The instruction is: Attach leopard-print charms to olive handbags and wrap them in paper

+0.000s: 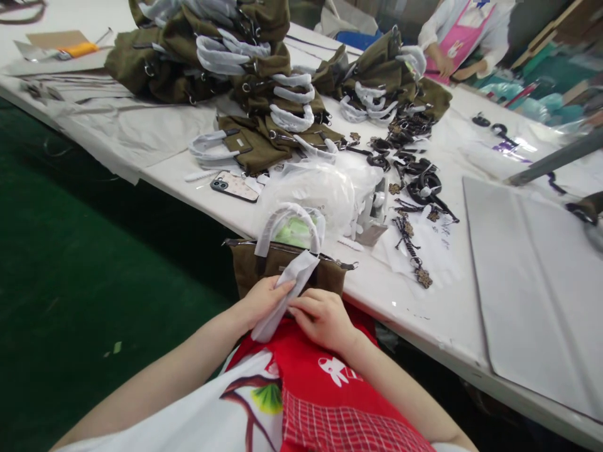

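A brown handbag (242, 267) leans upright against the table's front edge, close to my body. Both its handles (301, 210) stand up, wrapped in white paper. My left hand (266, 300) is closed around a long, flat white paper-wrapped strip (301, 267) that slants across the bag's front. Whether a strap lies inside the wrapping is hidden. At the strip's right edge, my right hand (325, 317) has its fingers bent and pressed together against it. Its fingertips are partly hidden, so any small thing in them cannot be made out.
Olive bags (264, 147) with wrapped handles are heaped on the white table (424, 326). Clear plastic bags (311, 188), a phone (234, 186), black straps (424, 185) and flower charms (423, 277) lie nearer. A grey board (532, 282) is at right; a co-worker in a pink apron (464, 37) stands behind.
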Available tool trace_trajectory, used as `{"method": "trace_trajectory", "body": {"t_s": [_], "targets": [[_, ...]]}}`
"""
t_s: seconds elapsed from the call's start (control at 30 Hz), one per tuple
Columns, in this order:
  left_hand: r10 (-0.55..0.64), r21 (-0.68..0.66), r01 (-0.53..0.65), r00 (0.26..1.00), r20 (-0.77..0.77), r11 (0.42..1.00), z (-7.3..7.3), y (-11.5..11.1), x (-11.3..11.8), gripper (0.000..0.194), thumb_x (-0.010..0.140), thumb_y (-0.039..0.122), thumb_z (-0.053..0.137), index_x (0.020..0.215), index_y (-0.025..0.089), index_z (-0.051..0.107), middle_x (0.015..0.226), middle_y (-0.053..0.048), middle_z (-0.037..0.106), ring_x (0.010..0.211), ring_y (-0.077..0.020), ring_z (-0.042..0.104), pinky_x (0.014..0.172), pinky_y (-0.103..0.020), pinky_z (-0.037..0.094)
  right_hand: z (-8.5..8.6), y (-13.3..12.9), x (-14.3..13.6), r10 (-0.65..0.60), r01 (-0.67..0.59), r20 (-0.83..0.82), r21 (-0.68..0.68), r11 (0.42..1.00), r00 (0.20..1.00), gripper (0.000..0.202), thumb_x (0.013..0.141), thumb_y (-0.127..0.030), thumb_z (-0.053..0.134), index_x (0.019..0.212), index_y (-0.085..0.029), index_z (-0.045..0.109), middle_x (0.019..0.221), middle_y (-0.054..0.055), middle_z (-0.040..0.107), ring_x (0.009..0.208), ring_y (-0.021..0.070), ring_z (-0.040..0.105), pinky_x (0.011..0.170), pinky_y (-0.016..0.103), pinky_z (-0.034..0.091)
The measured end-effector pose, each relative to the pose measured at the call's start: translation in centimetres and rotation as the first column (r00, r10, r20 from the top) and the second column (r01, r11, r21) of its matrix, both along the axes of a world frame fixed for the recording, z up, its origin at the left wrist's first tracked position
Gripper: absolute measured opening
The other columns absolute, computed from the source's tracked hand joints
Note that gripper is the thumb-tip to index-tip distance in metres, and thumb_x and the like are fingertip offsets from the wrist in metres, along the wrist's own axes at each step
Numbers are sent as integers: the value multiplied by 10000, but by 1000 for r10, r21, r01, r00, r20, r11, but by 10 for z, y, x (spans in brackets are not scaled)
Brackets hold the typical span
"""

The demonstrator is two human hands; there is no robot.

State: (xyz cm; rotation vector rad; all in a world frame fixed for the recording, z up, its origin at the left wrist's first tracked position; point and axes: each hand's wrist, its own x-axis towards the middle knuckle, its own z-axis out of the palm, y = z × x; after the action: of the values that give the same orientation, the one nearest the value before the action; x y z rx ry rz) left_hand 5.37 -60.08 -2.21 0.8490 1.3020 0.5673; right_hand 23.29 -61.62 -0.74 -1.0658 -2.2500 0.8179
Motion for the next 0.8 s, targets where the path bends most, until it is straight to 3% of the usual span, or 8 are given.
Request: {"method": "trace_trajectory", "body": {"t_s": [0.07, 0.17, 0.23, 0.3, 0.43, 0.6, 0.7, 0.8], "targets": [[-20, -47, 20, 1000, 1, 999, 2, -1, -3, 492, 696, 647, 662, 794, 167, 617, 617, 1, 624, 553, -158, 540, 514, -254, 413, 4, 19, 19, -286, 287, -50, 29, 957, 957, 228, 935, -301, 503, 973, -221, 713, 827, 62, 674, 743, 171, 608, 704, 274, 447], [-56, -47, 55, 998, -28, 997, 1, -1, -8, 556, 666, 710, 648, 790, 169, 618, 598, 2, 606, 544, -150, 513, 491, -241, 377, 9, 64, 57, -663, 673, -115, 122, 730, 740, 270, 931, -327, 471, 966, -184, 696, 812, 68, 644, 692, 172, 570, 689, 288, 438], [-79, -48, 79, 997, -4, 996, -2, 0, -11, 588, 665, 735, 633, 822, 169, 630, 616, 4, 605, 557, -147, 507, 497, -238, 371, 11, 97, 83, -798, 806, -125, 163, 570, 589, 303, 903, -359, 481, 1018, -165, 684, 863, 76, 638, 675, 170, 550, 709, 304, 442], [-102, -52, 103, 994, 24, 993, -5, 2, -13, 589, 667, 737, 633, 825, 170, 638, 632, 3, 607, 579, -150, 514, 513, -239, 379, 11, 124, 105, -854, 861, -119, 119, 494, 506, 316, 853, -387, 526, 996, -166, 702, 923, 86, 642, 707, 174, 553, 767, 324, 444], [-70, -79, 76, 994, 81, 994, -10, 1, -17, 603, 645, 730, 664, 880, 175, 659, 663, -8, 636, 625, -166, 546, 549, -247, 409, 3, 155, 127, -863, 847, -163, -172, 503, 479, 263, 722, -430, 632, 666, -188, 718, 769, 51, 663, 777, 206, 585, 781, 315, 439], [-46, -150, 74, 982, 184, 986, -11, -2, -19, 572, 629, 671, 724, 918, 181, 664, 699, -11, 654, 620, -160, 557, 558, -247, 424, -9, 163, 128, -871, 798, -207, -348, 491, 445, 329, 652, -459, 670, 696, -138, 724, 537, 9, 599, 532, 155, 529, 545, 267, 408], [-70, -127, 92, 983, 167, 988, -6, -1, -18, 568, 614, 687, 721, 856, 176, 662, 670, -6, 643, 587, -153, 546, 526, -238, 409, -12, 159, 125, -871, 787, -265, -377, 489, 414, 348, 648, -468, 678, 726, -132, 724, 622, 36, 645, 566, 154, 548, 543, 263, 419], [-94, -110, 109, 987, 128, 988, -1, 1, -15, 587, 591, 711, 713, 827, 175, 667, 668, -15, 651, 584, -166, 562, 515, -245, 419, -11, 148, 124, -848, 809, -348, -302, 504, 399, 298, 646, -456, 699, 699, -164, 721, 818, 67, 695, 803, 198, 613, 692, 281, 472]]}}
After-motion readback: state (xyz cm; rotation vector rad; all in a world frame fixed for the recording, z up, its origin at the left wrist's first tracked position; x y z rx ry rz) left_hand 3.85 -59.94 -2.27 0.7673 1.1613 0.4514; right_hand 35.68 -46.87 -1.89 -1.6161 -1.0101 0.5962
